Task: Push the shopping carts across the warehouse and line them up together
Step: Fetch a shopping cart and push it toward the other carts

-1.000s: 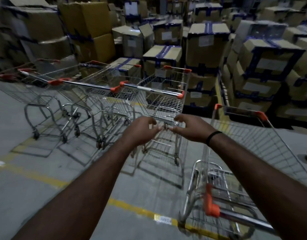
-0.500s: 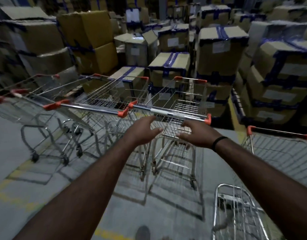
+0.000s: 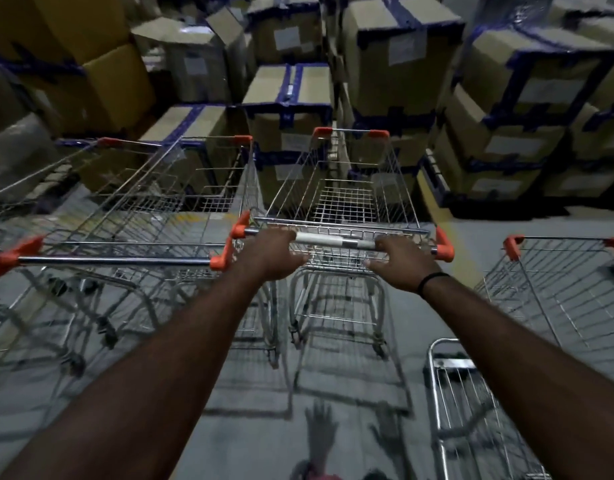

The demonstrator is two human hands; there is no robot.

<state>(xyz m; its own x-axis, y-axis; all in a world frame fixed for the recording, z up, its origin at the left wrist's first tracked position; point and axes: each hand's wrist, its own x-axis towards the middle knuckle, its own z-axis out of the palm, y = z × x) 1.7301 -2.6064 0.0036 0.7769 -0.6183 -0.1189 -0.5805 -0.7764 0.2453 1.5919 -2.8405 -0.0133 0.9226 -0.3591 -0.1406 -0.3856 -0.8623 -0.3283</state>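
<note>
A wire shopping cart [image 3: 347, 202] with orange corner caps stands straight ahead of me. My left hand [image 3: 272, 252] grips the left part of its steel handle bar [image 3: 328, 241], and my right hand [image 3: 401, 261] grips the right part. The cart sits parallel to a second cart [image 3: 181, 202] on its left, their sides nearly touching. More carts [image 3: 28, 188] stand further left. A third wire cart [image 3: 572, 282] stands at my right, apart from the one I hold.
Stacked cardboard boxes [image 3: 399, 64] with blue tape form a wall just beyond the cart fronts. A dark pallet edge [image 3: 437, 188] sits at right of the cart's nose. A yellow floor line [image 3: 447, 233] runs beside it. Grey concrete floor [image 3: 250, 427] lies under me.
Both hands have closed round the handle bar they were reaching for. I have stepped forward, and the cart now points straight at the boxes beside its left neighbour.
</note>
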